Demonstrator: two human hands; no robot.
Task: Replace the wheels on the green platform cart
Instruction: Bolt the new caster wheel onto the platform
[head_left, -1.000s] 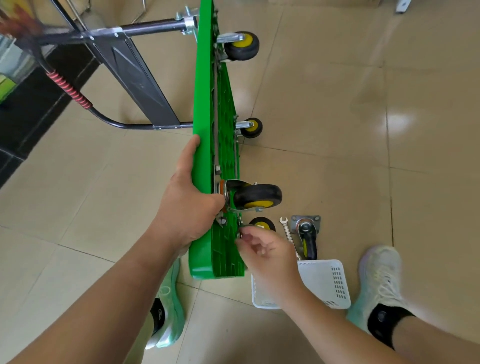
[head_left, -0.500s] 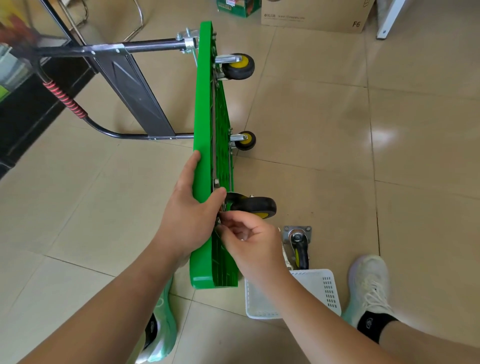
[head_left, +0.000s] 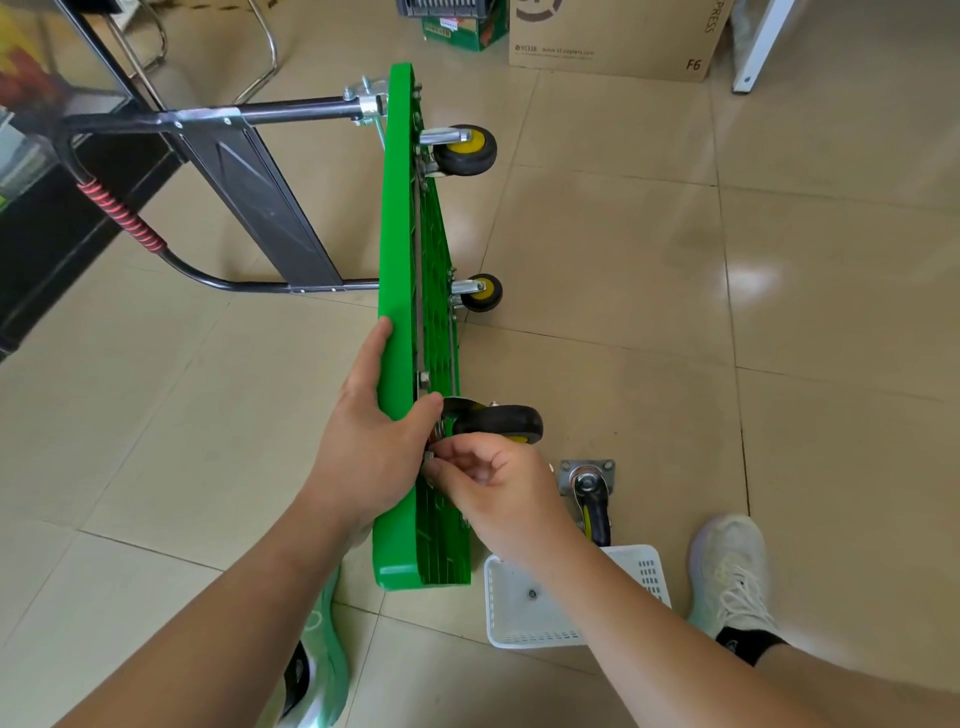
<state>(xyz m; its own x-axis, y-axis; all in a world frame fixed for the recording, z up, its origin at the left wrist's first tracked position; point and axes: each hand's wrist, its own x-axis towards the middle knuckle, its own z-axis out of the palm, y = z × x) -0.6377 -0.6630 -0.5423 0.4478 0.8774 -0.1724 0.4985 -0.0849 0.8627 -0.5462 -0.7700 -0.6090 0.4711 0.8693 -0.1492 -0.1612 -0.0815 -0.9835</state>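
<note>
The green platform cart (head_left: 396, 249) stands on its long edge on the tiled floor, underside facing right. My left hand (head_left: 371, 441) grips its upper edge, thumb on the caster plate. A black caster with yellow hub (head_left: 498, 423) sits at the near mount. My right hand (head_left: 493, 483) pinches a small fastener (head_left: 429, 457) at that caster's plate. Two more casters (head_left: 465, 149) (head_left: 480, 292) are fixed farther along. A loose caster (head_left: 592, 499) lies on the floor by my right wrist.
A white plastic basket (head_left: 524, 634) with a small part inside sits under my right forearm. My shoes (head_left: 732, 571) (head_left: 317, 670) flank the cart. The folded black handle (head_left: 249, 192) sticks out left. Cardboard boxes (head_left: 613, 36) stand at the back.
My right hand moved from the lower corner of the caster plate up and left to the plate's edge beside my left thumb. The view tilted up, showing more of the room behind.
</note>
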